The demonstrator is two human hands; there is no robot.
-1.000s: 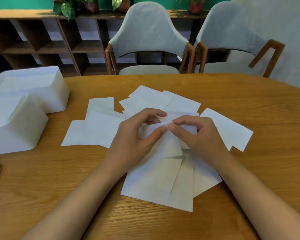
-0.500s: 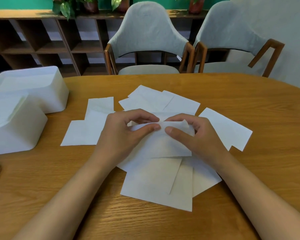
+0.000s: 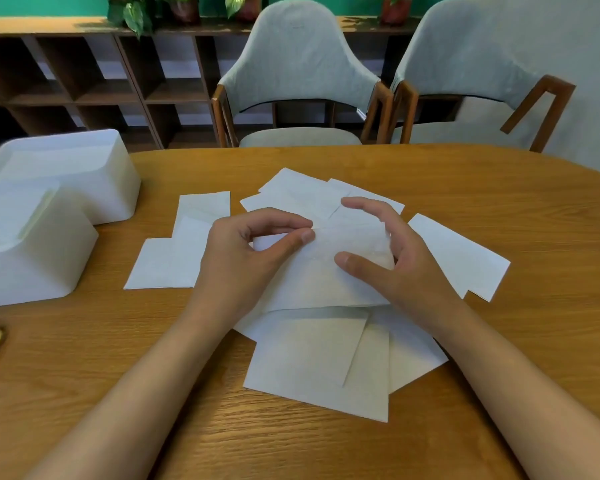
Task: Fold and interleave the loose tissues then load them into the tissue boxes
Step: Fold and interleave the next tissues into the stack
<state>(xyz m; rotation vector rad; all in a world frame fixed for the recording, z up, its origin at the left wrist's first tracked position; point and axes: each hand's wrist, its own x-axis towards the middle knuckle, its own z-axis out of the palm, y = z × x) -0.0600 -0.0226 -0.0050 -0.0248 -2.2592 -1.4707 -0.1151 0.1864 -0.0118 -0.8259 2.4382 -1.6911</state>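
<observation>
One white tissue point(image 3: 321, 271), thin, creased, left hand point(image 3: 246, 261) pinching it

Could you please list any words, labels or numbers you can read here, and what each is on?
None can be read.
The tissues, the near box, the far box and the table show no print.
A faint mark on the back of the left chair is too small to read.

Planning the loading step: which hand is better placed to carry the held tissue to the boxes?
Left. The left hand pinches the tissue, and both boxes sit on its side; the right hand only rests a thumb on it, farther away.
</observation>
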